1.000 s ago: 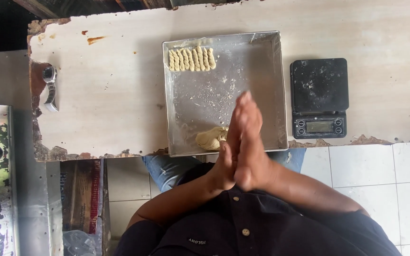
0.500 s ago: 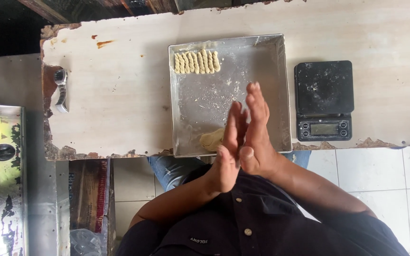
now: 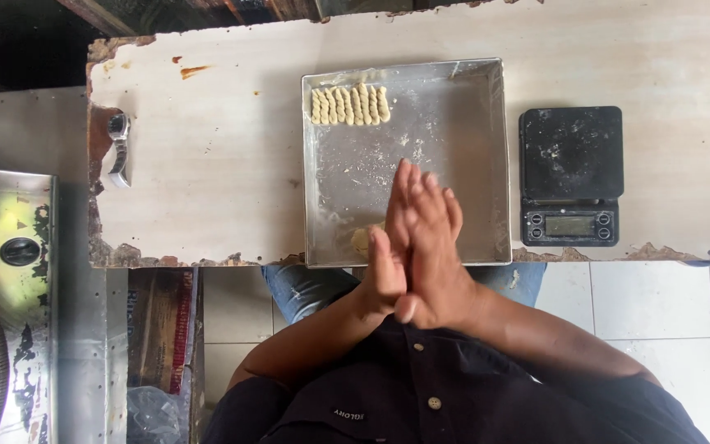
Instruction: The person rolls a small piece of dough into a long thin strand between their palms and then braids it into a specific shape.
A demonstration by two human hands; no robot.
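— White floor tiles [image 3: 618,312] below, then pale table [image 3: 223,189] with a chipped front edge. And nearest to the body?

— Both hands, raised over the front part of the tray [image 3: 503,156]. Left hand [image 3: 384,279] and right hand [image 3: 433,247] pressed together palm to palm, fingers straight, gripping nothing visible.

— Changed from a second ago?

— Yes. Then almost level, fingertips side by side. Now slid apart: right pushed forward over the tray, left drawn back, with its thumb up beside the right palm. To my judgement, rubbing of the palms, back and forth.

— Anything between the palms?

— Cannot tell; hidden completely.

— And just beside the left hand?

— Small dough lump [image 3: 361,240], lying in the tray near the front wall, partly covered by the thumb. Touching or not, cannot tell. Same place as before.

— Further away?

— Floury tray bottom, bare in the middle. To the right, on the table and apart from the tray, a black scale [image 3: 570,175], dusted with flour. In the far left corner of the tray, a row of twisted sticks [image 3: 349,105], side by side and touching. Same row as before, so no new piece added. Far left on the table, a watch [image 3: 118,148], well apart.
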